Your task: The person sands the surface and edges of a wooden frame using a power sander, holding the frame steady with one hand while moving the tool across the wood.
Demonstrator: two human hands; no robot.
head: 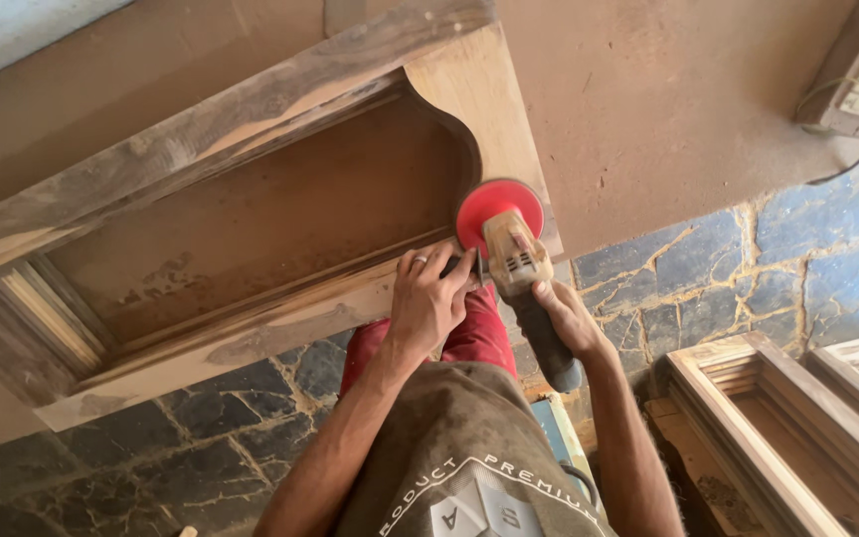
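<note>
A dust-coated handheld angle grinder with a round red sanding disc [501, 231] sits on the lower rail of a large brown wooden door panel with a curved recessed centre [251, 219], the disc flat on the pale wood near the panel's right end. The right hand [564, 313] wraps closed around the grinder's dark rear handle. The left hand [429, 298], a ring on one finger, grips the tool's side just behind the disc, fingers curled. Stacked wooden frames [797, 428] lie on the dark stone floor [748, 268].
</note>
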